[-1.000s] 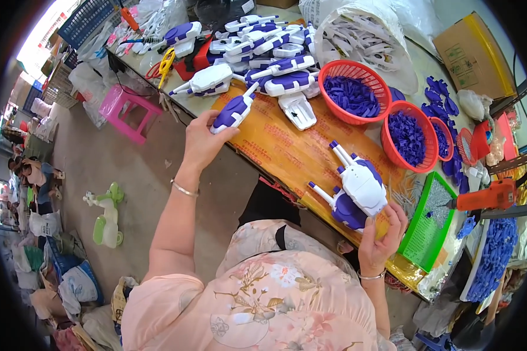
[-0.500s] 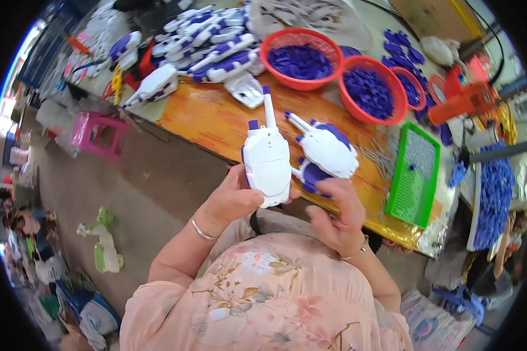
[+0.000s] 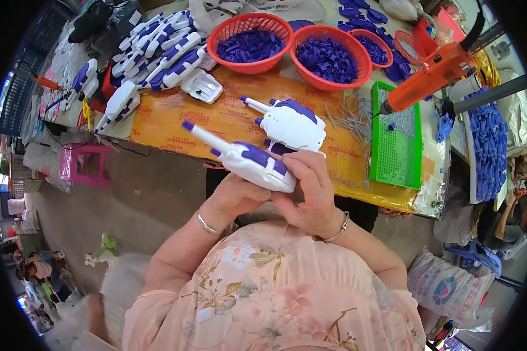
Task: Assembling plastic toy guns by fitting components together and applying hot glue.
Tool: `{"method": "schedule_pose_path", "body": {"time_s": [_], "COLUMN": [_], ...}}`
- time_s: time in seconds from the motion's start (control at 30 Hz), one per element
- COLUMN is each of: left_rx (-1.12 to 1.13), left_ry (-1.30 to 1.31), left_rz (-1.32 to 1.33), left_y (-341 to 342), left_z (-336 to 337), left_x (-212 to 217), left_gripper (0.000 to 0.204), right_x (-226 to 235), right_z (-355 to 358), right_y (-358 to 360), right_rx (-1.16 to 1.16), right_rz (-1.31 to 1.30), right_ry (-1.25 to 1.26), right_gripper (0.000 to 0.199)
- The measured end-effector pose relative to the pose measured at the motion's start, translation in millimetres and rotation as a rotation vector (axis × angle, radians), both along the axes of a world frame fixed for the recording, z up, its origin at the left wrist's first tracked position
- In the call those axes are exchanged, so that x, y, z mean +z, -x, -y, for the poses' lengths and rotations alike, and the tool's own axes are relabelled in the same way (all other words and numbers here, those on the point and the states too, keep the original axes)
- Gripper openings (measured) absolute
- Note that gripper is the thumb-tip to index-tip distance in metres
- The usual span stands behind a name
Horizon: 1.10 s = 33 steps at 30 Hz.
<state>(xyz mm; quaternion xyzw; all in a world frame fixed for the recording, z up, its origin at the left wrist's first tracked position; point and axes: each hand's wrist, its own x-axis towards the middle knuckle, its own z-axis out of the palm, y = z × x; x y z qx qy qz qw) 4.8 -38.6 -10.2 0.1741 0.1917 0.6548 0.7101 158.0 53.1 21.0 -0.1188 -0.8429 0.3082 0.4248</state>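
A white and purple toy walkie-talkie (image 3: 257, 167) is held above the table's front edge, tilted with its antenna pointing to the far left. My left hand (image 3: 237, 198) is closed around its underside. At its bottom end my right hand (image 3: 309, 196) is closed too, with the fingers bent against the casing. Just beyond lies another toy walkie-talkie (image 3: 295, 126) on the orange table covering, and part of a purple piece shows beneath it. An open white half shell (image 3: 202, 86) lies farther left.
Finished-looking walkie-talkies (image 3: 164, 50) are heaped at the far left. Red baskets (image 3: 357, 82) hold purple parts. At the right, an orange power screwdriver (image 3: 430, 76) hangs over a green tray (image 3: 397, 183) of small metal pieces. A pink stool (image 3: 70, 167) stands on the floor, left.
The held walkie-talkie has turned from its back face onto its side, antenna swinging left. My right hand has come in to its bottom end. The whole view has shifted.
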Motion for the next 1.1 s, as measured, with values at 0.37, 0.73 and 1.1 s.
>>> {"method": "schedule_pose_path", "body": {"time_s": [0.37,0.73,1.1], "left_rx": [-0.042,0.213,0.288], "left_ry": [-0.062,0.007,-0.384], "left_rz": [0.092,-0.298,-2.042], "left_y": [0,20,24], "left_z": [-7,8,-49], "left_x": [-1,34,68], "left_gripper": [0.055,0.068,0.094], "right_x": [0,1,-13], "right_z": [-2,-6,-34], "right_y": [0,-23,-77], "right_rx": [-0.043,0.323,-0.073], "right_rz": [-0.011,-0.129,-0.518], "right_ry": [-0.097,1.247,1.182], "right_gripper": [0.06,0.049,0.038]}}
